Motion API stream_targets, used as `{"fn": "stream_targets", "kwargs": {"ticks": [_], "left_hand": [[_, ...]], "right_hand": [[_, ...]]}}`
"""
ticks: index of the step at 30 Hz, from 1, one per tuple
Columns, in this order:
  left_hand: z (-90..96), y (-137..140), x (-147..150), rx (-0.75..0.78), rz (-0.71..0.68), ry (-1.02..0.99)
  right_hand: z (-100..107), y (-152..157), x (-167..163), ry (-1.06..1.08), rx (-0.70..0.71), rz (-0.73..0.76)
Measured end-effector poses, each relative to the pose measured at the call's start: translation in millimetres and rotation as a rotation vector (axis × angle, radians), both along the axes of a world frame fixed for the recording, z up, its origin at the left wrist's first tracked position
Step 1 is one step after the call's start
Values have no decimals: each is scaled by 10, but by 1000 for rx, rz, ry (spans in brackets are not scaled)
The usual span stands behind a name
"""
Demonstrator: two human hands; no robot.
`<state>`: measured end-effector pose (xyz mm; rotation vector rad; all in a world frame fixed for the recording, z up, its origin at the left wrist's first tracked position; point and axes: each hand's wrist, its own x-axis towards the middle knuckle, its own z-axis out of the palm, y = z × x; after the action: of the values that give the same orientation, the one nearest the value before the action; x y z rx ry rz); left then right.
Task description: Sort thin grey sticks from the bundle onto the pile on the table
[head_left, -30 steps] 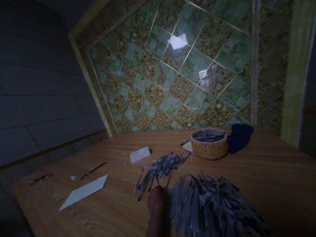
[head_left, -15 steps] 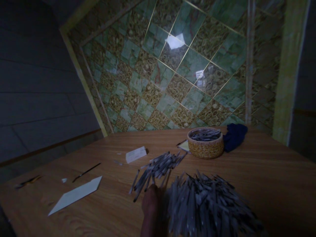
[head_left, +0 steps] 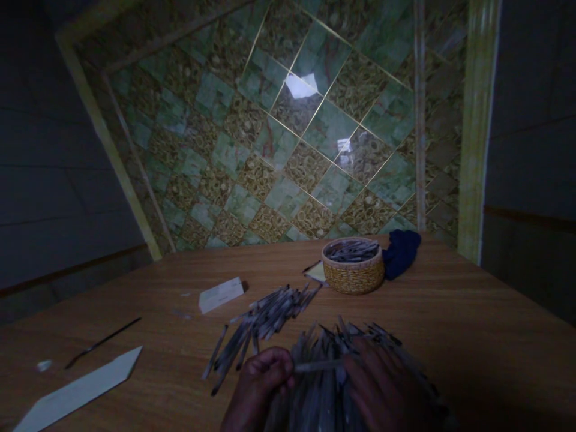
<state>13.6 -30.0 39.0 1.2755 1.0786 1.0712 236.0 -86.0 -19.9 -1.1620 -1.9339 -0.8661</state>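
Note:
My left hand [head_left: 265,375] is closed in a pinch on one end of a slim, greyish, translucent pen-like stick [head_left: 318,365]. The stick lies nearly level across the view, and its other end meets the fingers of my right hand [head_left: 382,378], whose thumb is hidden. Under both hands is a large heap of similar sticks [head_left: 315,402], partly covered by them. A smaller loose bunch of dark-tipped sticks [head_left: 270,312] is spread on the table just beyond my left hand.
A round woven basket [head_left: 353,279] holds more sticks, with a dark blue cloth [head_left: 400,255] beside it. A yellowish pad [head_left: 316,272] lies left of the basket. On the wooden table [head_left: 450,312] are a white box [head_left: 220,295], a thin dark rod [head_left: 103,342] and a pale card [head_left: 83,387].
My right hand has come into view over the large heap. My left hand, earlier near the smaller bunch, now pinches a stick. The view has swung right, so things appear further left.

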Motion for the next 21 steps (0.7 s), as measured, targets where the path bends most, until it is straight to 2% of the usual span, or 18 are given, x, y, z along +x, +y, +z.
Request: {"fn": "stream_targets", "kwargs": {"ticks": [1,3,7,9,11,14,17,19,21], "left_hand": [[5,-11,4,-5,-17,-20],[-8,-8,0,-19,-41,-62],[-41,20,75,-65,24,-200],[-57,14,198,-101,79,-310],[-93,-11,359,-149,94,-412],[-187,-73,599,-213,74,-547],[-261,-145,768,-261,37,-687],[-266,-188,831,-314,19,-744],[-240,-219,858,-382,34,-772]], "right_hand": [[33,21,30,-13,20,-34],[72,24,58,18,-84,-57],[42,-13,12,142,-487,-42],[15,-16,-30,198,-706,-28],[6,-12,-72,280,-863,4],[11,-8,-131,435,-1006,96],[-4,-5,-199,665,-1143,301],[-41,4,-253,874,-1178,408],[-94,20,-306,1066,-1201,414]]}}
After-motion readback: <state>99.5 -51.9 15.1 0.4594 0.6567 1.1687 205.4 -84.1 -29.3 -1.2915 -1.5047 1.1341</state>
